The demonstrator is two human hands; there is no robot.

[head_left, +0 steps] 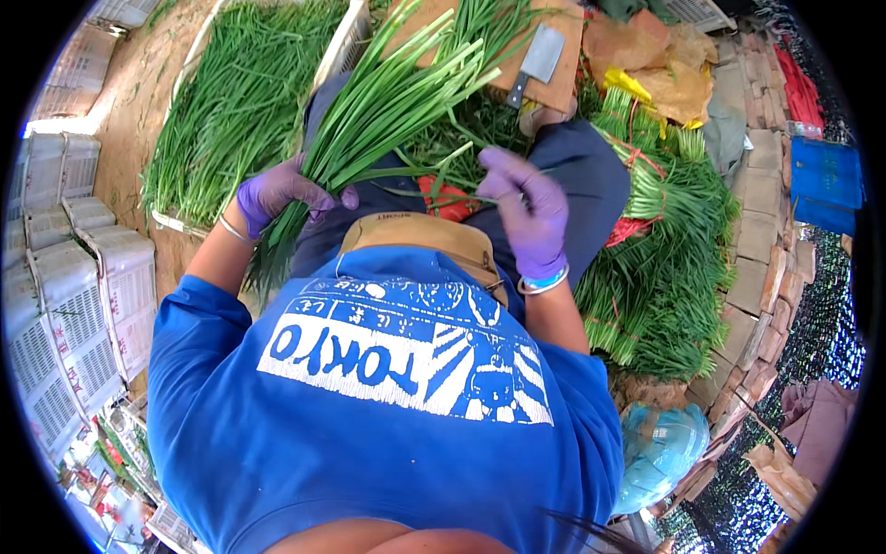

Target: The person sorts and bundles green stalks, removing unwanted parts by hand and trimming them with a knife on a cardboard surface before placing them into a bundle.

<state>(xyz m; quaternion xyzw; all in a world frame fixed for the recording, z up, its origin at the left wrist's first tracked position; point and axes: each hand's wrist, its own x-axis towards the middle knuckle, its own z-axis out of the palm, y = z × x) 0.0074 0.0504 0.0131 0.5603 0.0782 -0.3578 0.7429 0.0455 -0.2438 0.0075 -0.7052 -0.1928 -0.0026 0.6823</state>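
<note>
Your left hand [281, 196] grips a bunch of greens [369, 129], pale ends crossing the near edge of the board [558, 78]; your right hand [528, 205] is half curled — whether pinching anything, unclear. Tied bundles [651, 240] at right appear done — loose greens [240, 102] inside the crate [343, 42] seemingly remain.

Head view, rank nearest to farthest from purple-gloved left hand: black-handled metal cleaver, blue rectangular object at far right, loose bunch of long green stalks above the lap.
From the purple-gloved left hand:
1. Loose bunch of long green stalks: in its grip.
2. Black-handled metal cleaver: ahead, to its right.
3. Blue rectangular object: far right.
</note>
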